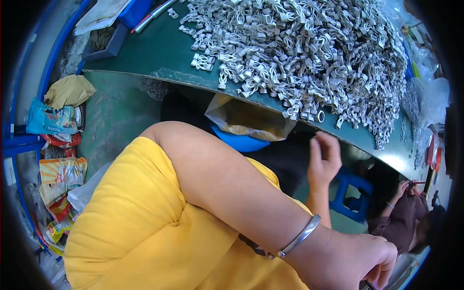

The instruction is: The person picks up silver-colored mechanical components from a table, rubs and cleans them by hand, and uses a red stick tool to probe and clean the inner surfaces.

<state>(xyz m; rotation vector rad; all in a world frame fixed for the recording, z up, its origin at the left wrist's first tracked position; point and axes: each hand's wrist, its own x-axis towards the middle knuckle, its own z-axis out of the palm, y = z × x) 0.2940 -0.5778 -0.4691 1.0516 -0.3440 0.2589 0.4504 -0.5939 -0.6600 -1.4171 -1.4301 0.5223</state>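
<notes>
Head view is showing a person in a yellow garment sitting below the edge of a green table (159, 53), on which a large heap of small silver metal clips (309, 53) is lying across the upper middle and upper right of the frame. One hand (323, 162), raised at centre right, is hovering just under the table's curved front edge with its fingers loosely spread and holding nothing visible; the nearest clips are lying up and slightly left of it, right at the rim, so this hand is the closer one to the heap. The other hand (357, 263), at the lower right with a silver bangle (299, 237) on its wrist, is curling closed, though whether it is gripping anything cannot be told. The heap's long axis is running from upper left down to the right along the table edge. Open room is lying between the raised hand and the rim; a brown bag (246, 121) is hanging just left of it.
</notes>
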